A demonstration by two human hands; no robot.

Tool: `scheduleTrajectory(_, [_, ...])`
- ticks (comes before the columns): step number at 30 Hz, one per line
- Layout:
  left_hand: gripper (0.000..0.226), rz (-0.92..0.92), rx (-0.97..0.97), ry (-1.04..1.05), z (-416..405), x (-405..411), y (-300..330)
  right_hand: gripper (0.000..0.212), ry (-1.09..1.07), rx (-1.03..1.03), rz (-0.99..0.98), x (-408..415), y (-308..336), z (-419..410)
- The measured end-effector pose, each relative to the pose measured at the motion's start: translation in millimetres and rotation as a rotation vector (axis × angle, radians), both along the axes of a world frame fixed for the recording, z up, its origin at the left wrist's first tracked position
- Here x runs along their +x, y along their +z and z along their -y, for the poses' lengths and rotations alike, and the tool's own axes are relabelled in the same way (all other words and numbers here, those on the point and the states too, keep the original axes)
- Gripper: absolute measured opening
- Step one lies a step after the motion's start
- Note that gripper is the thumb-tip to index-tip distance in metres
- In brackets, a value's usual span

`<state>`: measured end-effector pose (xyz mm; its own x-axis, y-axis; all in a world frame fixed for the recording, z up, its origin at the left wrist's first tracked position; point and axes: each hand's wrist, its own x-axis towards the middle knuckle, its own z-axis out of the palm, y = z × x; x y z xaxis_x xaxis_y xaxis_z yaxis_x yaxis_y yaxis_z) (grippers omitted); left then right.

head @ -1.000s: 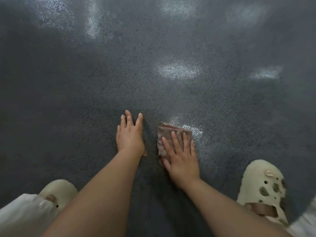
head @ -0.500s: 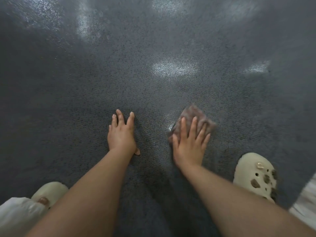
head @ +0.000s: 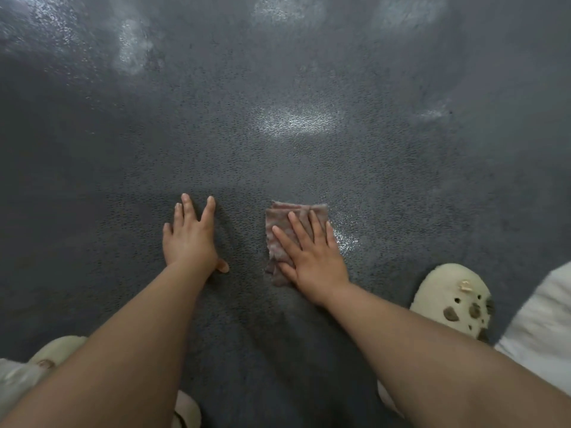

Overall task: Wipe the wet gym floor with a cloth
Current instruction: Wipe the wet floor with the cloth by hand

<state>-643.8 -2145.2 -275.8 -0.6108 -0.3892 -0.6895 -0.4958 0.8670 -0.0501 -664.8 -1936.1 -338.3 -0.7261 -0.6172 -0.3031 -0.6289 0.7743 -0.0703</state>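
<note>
Since the frame half a second earlier, the cloth (head: 289,233) has swung from a diagonal lie back to a squarer one, and my right hand (head: 312,254) on it has drawn closer to the left hand (head: 190,237).

Nearest the camera, both bare forearms reach forward from the bottom edge and cover much of the lower view. A cream clog (head: 454,299) with dark charms stands on the floor (head: 309,168) to the right of the right forearm; a pale garment (head: 543,329) sits just right of it at the frame edge. A second cream clog (head: 54,350) shows at lower left, partly hidden behind the left forearm.

Farther out, the right hand lies flat on the folded, brownish cloth with straight, spread fingers (head: 298,225), pressing it to the floor without curling round it. The hand hides the near right part of the cloth; the far edge and left side show. A wet glint (head: 344,239) lies on the floor touching the right side of that hand.

The left hand rests palm down on the bare floor, fingers straight, holding nothing, beside the cloth but apart from it.

Beyond the hands, the dark grey textured floor carries bright wet patches (head: 296,120), with more near the top edge.
</note>
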Motion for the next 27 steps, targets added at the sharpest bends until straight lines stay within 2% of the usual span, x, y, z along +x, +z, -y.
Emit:
scheduleTrajectory(6, [0.136,-0.005,0.013,-0.021,4,0,0,0.063,0.003,0.070,0.042,-61,11,-4])
scheduleTrajectory(12, [0.135,0.026,-0.029,-0.037,-1,-5,3,0.066,-0.466,0.069,0.114,-88,15,-48])
scheduleTrajectory(15, [0.134,0.026,-0.036,-0.042,-1,-5,3,0.067,-0.680,0.059,0.092,-59,15,-67])
scheduleTrajectory(19, [0.136,0.038,-0.056,-0.059,-3,-6,3,0.068,-0.865,0.049,0.063,10,14,-45])
scheduleTrajectory(23, [0.135,0.035,-0.078,-0.089,-3,-5,3,0.069,-0.930,0.012,0.144,47,13,-14])
scheduleTrajectory(27, [0.136,0.017,-0.068,-0.086,0,-3,1,0.070,-0.864,0.009,0.091,15,9,-22])
